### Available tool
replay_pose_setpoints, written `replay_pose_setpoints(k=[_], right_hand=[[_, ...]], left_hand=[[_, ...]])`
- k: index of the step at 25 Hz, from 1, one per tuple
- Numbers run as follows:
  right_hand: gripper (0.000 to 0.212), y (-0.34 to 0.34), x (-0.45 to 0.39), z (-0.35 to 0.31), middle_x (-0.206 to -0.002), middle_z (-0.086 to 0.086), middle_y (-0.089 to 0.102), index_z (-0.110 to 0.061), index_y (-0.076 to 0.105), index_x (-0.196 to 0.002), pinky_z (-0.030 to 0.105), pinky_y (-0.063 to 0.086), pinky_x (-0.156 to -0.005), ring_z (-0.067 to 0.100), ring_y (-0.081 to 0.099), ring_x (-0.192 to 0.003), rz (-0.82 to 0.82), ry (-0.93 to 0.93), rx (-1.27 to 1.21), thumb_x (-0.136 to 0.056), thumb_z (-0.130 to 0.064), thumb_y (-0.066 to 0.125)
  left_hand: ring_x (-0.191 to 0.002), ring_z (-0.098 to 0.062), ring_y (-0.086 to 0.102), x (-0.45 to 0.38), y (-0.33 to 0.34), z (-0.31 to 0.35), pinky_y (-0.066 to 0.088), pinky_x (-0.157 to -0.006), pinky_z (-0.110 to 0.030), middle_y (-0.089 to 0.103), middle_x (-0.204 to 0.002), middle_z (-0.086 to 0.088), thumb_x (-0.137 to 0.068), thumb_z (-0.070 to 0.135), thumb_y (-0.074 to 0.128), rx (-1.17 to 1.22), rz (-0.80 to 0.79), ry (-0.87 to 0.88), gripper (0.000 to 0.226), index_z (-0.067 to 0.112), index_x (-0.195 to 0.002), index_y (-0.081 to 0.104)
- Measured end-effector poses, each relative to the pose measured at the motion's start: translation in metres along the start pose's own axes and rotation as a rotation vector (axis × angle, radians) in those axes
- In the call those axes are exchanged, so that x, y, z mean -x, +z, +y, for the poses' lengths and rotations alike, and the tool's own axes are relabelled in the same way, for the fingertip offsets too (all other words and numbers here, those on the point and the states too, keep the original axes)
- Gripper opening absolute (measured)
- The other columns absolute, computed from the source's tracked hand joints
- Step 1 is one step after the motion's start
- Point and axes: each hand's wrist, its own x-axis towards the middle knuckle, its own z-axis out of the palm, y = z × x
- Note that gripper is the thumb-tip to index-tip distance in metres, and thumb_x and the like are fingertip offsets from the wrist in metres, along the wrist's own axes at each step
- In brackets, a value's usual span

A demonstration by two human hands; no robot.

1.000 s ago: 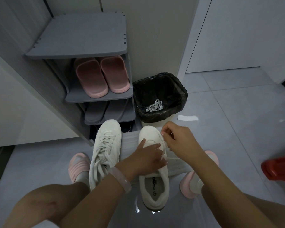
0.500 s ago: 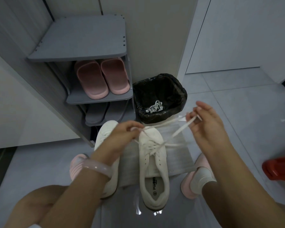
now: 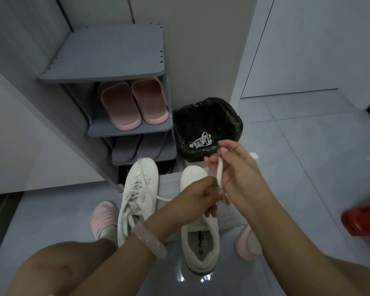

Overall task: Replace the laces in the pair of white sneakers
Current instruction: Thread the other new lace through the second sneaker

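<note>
Pinching now: I am holding the lace (image 3: 219, 170) between my right hand (image 3: 239, 178) fingers, above the toe of the right sneaker (image 3: 199, 238), centre frame.
Left hand (image 3: 198, 196): fingers are curling round the lace's lower run, just beside the right hand.
Lace axis: it is running up-down, from the eyelets beneath my hands.
Left sneaker (image 3: 137, 195): it is lying laced, left of centre.
Nearer hand: I am judging the left.

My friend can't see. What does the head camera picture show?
Two hands, the left hand and right hand, hold a white lace above a white sneaker. Another laced sneaker sits beside it, near a shoe rack and bin.
</note>
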Motion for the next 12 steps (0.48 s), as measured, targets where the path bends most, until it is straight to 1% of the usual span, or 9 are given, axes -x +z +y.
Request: replay_pose_setpoints(k=[1,3,4,6,7,9,11,12], right_hand=[[0.02,-0.003,-0.004,-0.003,-0.053,-0.001,0.057,-0.009,0.054,-0.085,0.022,0.057,-0.064,0.007,0.057,-0.049,0.034,0.004,-0.077,-0.095,0.002,0.04],[0.023,-0.018,-0.015,-0.019,-0.052,-0.002,0.055,-0.009,0.053,-0.08,0.018,0.051,-0.051,0.005,0.049,-0.042,0.155,-0.037,-0.236,-0.094,0.003,0.04],[0.024,-0.027,-0.019,-0.029,-0.051,-0.003,0.054,-0.009,0.053,-0.079,0.017,0.047,-0.047,0.004,0.046,-0.04,0.22,-0.064,-0.297,-0.094,0.004,0.04],[0.024,-0.047,-0.026,-0.043,-0.055,-0.002,0.047,-0.01,0.049,-0.077,0.015,0.04,-0.042,0.003,0.04,-0.036,0.34,-0.091,-0.347,-0.095,0.003,0.039],[0.024,-0.053,-0.028,-0.044,-0.059,-0.002,0.042,-0.01,0.046,-0.075,0.014,0.037,-0.039,0.003,0.036,-0.035,0.386,-0.069,-0.335,-0.095,0.001,0.039],[0.024,-0.057,-0.029,-0.035,-0.063,0.0,0.036,-0.008,0.044,-0.073,0.013,0.03,-0.034,0.003,0.031,-0.031,0.435,0.049,-0.254,-0.097,-0.003,0.039],[0.028,-0.054,-0.028,-0.02,-0.061,0.003,0.039,-0.006,0.046,-0.074,0.012,0.026,-0.031,0.003,0.028,-0.027,0.442,0.183,-0.118,-0.1,-0.01,0.036],[0.031,-0.052,-0.027,-0.013,-0.059,0.004,0.041,-0.005,0.047,-0.075,0.012,0.026,-0.031,0.004,0.028,-0.027,0.439,0.23,-0.055,-0.101,-0.014,0.035]], left_hand=[[-0.049,0.002,0.049,0.0,-0.004,-0.001,0.04,-0.05,-0.011,0.057,-0.06,0.01,-0.097,0.018,0.045,-0.024,-0.024,0.004,0.02,0.017,-0.079,0.055],[-0.049,0.004,0.046,0.0,-0.02,-0.003,0.038,-0.052,-0.008,0.051,-0.059,0.008,-0.095,0.02,0.048,-0.175,-0.002,-0.009,0.026,0.018,-0.071,0.057],[-0.049,0.005,0.046,-0.001,-0.03,-0.004,0.038,-0.053,-0.008,0.051,-0.06,0.007,-0.095,0.021,0.049,-0.253,0.034,-0.009,0.026,0.018,-0.071,0.058],[-0.05,0.004,0.047,-0.002,-0.047,-0.008,0.039,-0.056,-0.014,0.054,-0.06,0.008,-0.094,0.022,0.051,-0.316,0.155,-0.015,0.026,0.021,-0.069,0.06],[-0.051,0.002,0.047,-0.003,-0.051,-0.011,0.039,-0.056,-0.016,0.055,-0.06,0.009,-0.094,0.023,0.051,-0.314,0.229,-0.027,0.027,0.023,-0.068,0.06],[-0.051,0.0,0.047,-0.003,-0.055,-0.014,0.038,-0.055,-0.012,0.055,-0.06,0.011,-0.093,0.024,0.051,-0.272,0.355,-0.05,0.025,0.021,-0.072,0.063],[-0.052,-0.001,0.047,-0.004,-0.054,-0.015,0.035,-0.054,-0.009,0.052,-0.058,0.012,-0.092,0.024,0.053,-0.275,0.482,-0.059,0.022,0.016,-0.079,0.069],[-0.054,-0.002,0.046,-0.004,-0.055,-0.016,0.033,-0.054,-0.008,0.052,-0.058,0.012,-0.092,0.024,0.054,-0.332,0.559,-0.06,0.022,0.014,-0.081,0.07]])
